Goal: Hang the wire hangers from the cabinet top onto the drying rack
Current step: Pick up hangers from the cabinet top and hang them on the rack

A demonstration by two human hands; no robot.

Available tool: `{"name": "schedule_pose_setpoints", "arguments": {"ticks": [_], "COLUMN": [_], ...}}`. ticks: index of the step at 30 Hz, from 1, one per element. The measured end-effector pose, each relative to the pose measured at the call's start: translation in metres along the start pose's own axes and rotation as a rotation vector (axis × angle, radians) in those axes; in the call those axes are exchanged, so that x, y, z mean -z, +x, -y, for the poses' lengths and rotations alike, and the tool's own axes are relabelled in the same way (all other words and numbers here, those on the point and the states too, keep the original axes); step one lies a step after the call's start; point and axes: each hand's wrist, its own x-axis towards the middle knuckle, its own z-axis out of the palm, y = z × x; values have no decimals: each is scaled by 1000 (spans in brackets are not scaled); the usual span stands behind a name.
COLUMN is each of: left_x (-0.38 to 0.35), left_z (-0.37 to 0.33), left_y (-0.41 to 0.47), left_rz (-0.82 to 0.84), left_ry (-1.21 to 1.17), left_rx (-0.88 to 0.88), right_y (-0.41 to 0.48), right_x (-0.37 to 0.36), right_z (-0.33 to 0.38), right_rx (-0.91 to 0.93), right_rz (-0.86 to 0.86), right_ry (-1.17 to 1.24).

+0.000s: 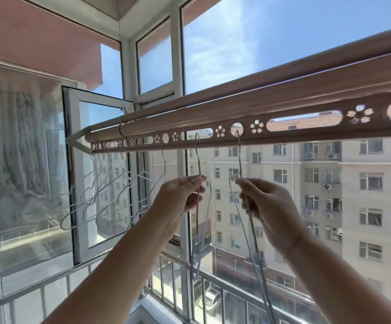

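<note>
A pinkish-brown drying rack point(283, 111) with round holes, slots and flower cut-outs runs across the view overhead. My right hand point(267, 204) grips the neck of a wire hanger point(239, 155) whose hook sits in a round hole of the rack. My left hand point(180, 197) pinches the neck of another wire hanger point(197, 157); its hook is in the long slot to the left. Both hangers' bodies trail down past my wrists. Several more wire hangers point(110, 192) hang from holes further left along the rack.
An open window sash point(73, 174) swings inward behind the hung hangers. A metal railing point(213, 281) runs below the glass. Apartment buildings point(330, 188) show outside. The cabinet top is out of view.
</note>
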Motion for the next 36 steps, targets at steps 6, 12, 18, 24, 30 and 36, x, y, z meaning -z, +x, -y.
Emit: {"name": "schedule_pose_setpoints", "arguments": {"ticks": [6,12,18,24,30,36], "left_x": [6,18,33,56,79,52], "left_z": [6,15,27,51,112,186], "left_y": [33,55,65,55,30,-30], "left_rz": [73,158,221,259,225,513], "left_ry": [-73,-113,-162,-189,-188,-41], "left_rx": [22,67,109,136,277,453], "right_y": [7,10,6,-14,-58,-137], "right_x": [-5,-19,-33,-31,11,54], "right_z": [-8,-16,-20,-29,-58,-76], "right_rx": [-1,2,11,7,-102,-194], "right_rz": [-50,-123,-178,-267,-436,-606], "right_ry": [-55,-53,-85,-130,-210,-470]}}
